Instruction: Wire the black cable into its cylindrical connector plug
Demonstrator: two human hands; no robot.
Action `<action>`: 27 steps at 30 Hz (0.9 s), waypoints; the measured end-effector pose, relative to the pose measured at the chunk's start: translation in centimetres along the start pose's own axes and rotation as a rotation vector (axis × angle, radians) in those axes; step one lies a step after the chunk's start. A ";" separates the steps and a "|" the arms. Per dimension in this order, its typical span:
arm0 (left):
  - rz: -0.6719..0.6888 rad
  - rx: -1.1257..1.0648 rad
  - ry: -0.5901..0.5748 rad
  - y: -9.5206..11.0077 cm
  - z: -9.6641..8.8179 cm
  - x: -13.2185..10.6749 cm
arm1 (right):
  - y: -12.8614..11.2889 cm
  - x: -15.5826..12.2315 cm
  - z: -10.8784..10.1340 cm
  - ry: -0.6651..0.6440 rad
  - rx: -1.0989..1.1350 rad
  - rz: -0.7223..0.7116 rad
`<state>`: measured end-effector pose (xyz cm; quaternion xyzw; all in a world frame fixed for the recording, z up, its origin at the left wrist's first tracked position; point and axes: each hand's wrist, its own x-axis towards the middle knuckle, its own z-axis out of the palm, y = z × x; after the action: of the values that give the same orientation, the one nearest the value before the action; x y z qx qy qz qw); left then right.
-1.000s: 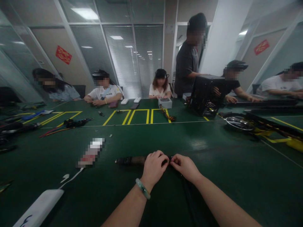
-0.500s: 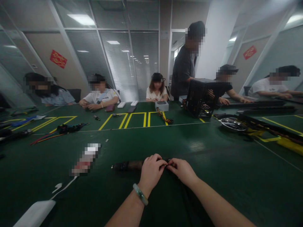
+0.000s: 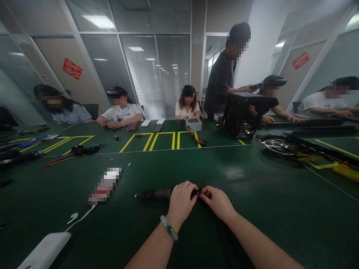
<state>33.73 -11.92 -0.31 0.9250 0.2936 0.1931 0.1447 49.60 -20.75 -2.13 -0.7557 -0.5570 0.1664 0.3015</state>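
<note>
left hand (image 3: 182,200) and right hand (image 3: 217,203) together, pinching a braided cable (image 3: 154,194) (tip hidden)

This is an office-style electronics assembly room: glass partitions (image 3: 143,74) with blinds, a long green-matted table (image 3: 280,216) marked with yellow lines (image 3: 161,140), a sleeved cable (image 3: 154,193), and seated workers (image 3: 120,112).

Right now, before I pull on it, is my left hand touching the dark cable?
Touching. The head view shows the left hand closed over the dark cable, which runs under the fingers with no gap.
</note>
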 end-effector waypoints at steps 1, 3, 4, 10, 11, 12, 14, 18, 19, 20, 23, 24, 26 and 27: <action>0.005 0.000 -0.002 0.0 0.0 0.0 | 0.0 0.0 0.0 0.002 0.002 0.000; 0.022 0.002 -0.002 0.0 0.0 0.0 | -0.1 -0.1 0.0 0.004 0.003 0.000; 0.029 0.004 0.003 0.0 0.1 0.0 | -0.1 -0.1 0.0 0.007 0.001 0.001; 0.039 0.019 -0.001 0.0 0.0 0.0 | -0.5 0.0 0.2 0.072 -0.049 -0.026; 0.041 0.020 -0.006 0.1 -0.1 0.0 | -0.5 0.1 0.2 0.092 -0.057 -0.046; 0.043 0.020 -0.009 0.2 -0.2 -0.1 | -0.6 0.2 0.2 0.104 -0.055 -0.067; 0.044 0.017 -0.011 0.4 -0.4 -0.1 | -0.5 0.4 0.2 0.096 -0.026 -0.105; 0.038 0.011 -0.020 0.4 -0.6 -0.1 | -0.4 1.0 0.2 0.041 0.031 -0.128; 0.034 0.011 -0.024 0.4 -0.6 0.0 | -0.4 1.0 0.3 0.040 0.033 -0.127; 0.026 0.012 -0.028 0.4 -0.6 0.0 | -0.5 1.1 0.3 0.040 0.037 -0.126; -0.002 0.011 -0.034 0.3 -0.5 0.0 | -0.6 1.0 0.4 0.042 0.048 -0.125; -0.002 0.008 -0.032 0.2 -0.4 0.0 | -0.7 0.9 0.4 0.047 0.052 -0.126; 0.013 0.005 -0.022 0.2 -0.4 0.0 | -0.9 0.6 0.5 0.062 0.063 -0.129; 0.025 0.006 -0.015 0.3 -0.4 0.0 | -0.9 0.5 0.5 0.070 0.068 -0.131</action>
<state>33.65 -12.08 0.14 0.9304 0.2816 0.1869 0.1417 48.76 -19.97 -1.92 -0.7124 -0.5883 0.1385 0.3566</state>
